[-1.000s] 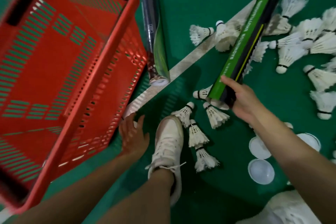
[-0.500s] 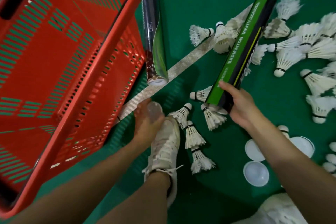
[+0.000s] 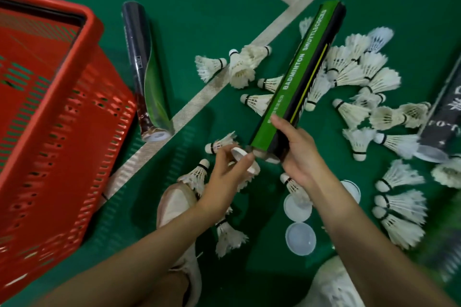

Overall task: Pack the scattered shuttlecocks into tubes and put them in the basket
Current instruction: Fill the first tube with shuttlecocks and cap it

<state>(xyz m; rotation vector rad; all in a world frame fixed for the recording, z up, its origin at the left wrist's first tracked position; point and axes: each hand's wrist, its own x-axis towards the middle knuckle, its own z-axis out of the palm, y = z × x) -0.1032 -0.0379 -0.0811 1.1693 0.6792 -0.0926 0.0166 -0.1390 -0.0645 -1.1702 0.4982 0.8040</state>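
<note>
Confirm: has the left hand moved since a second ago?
Yes: left hand moved right, from floor left of the shoe to the green tube's end, pinching a cap.

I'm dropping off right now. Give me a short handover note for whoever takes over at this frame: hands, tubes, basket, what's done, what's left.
Left hand: pinches a round white plastic cap right by the near end of the green-and-black cardboard shuttlecock tube; cap not seated.
Right hand: grips that tube near the same end.
Red plastic basket: on the left; no tube shows in its visible part. A dark glossy tube lies on the floor beside it.
Left to do: seat the cap, put the tube in the basket, pack the many white feather shuttlecocks scattered on the green floor.
</note>
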